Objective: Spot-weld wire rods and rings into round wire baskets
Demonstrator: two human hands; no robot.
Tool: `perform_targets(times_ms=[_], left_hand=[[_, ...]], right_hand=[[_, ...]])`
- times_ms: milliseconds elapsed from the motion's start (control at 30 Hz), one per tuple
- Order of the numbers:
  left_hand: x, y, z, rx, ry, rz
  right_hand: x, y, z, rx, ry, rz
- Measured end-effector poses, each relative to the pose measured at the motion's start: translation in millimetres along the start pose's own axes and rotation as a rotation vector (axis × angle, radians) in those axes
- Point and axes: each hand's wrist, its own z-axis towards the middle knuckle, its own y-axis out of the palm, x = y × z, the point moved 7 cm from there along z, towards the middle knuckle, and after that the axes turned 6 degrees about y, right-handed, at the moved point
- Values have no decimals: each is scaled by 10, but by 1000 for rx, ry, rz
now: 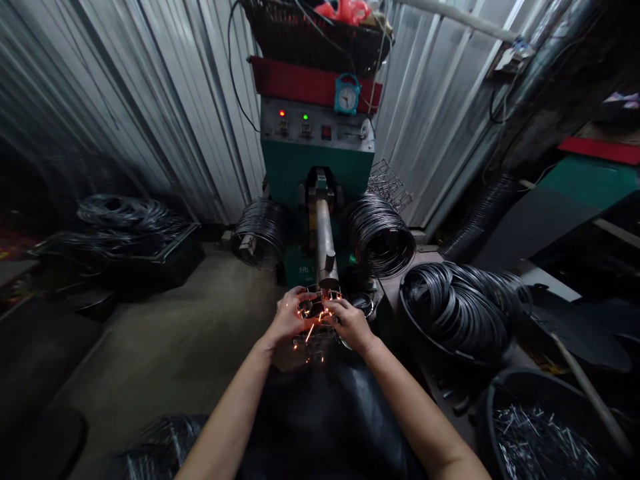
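Observation:
A green machine (320, 157) stands ahead, with a thick metal arm (325, 233) reaching down toward me. Under its tip, orange sparks fly around a small wire frame (315, 337). My left hand (291, 315) is closed on the frame's left side, thumb toward the middle. From the right, my right hand (349, 323) pinches the frame close to the tip. Sparks and fingers hide part of the frame.
Wire ring bundles (260, 233) hang left of the arm, more rings (383, 237) right. A round tub (407, 313) of wire rings and a bin (493, 400) of short wire pieces stand at right. A tray (165, 253) with wire coils lies left.

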Motion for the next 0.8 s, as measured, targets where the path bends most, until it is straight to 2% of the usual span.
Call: perform_targets(times_ms=[67, 133, 200, 267, 300, 367, 467, 533, 600, 700, 800], left_hand=[[0, 11, -6, -9, -5, 10], [18, 7, -12, -11, 1, 36], [28, -15, -1, 8, 2, 59], [6, -33, 26, 25, -24, 67], [-14, -39, 43, 33, -43, 65], [-50, -47, 78, 51, -65, 58], [-85, -47, 111, 69, -72, 66], [-111, -39, 117, 71, -88, 77], [-137, -29, 120, 74, -107, 80], [-144, -16, 150, 70, -116, 66], [-112, -29, 202, 45, -98, 57]], right_hand=[[194, -89, -197, 154, 119, 214], [555, -48, -512, 260, 355, 426], [952, 150, -912, 280, 634, 604], [1236, 374, -1301, 291, 818, 715], [1312, 436, -1451, 326, 827, 723], [1350, 491, -1648, 389, 751, 670], [1285, 496, -1753, 429, 639, 564], [1294, 484, -1763, 452, 651, 553], [1366, 479, -1761, 487, 700, 636], [1524, 505, -1771, 550, 789, 903], [1616, 526, -1759, 535, 874, 1158]])
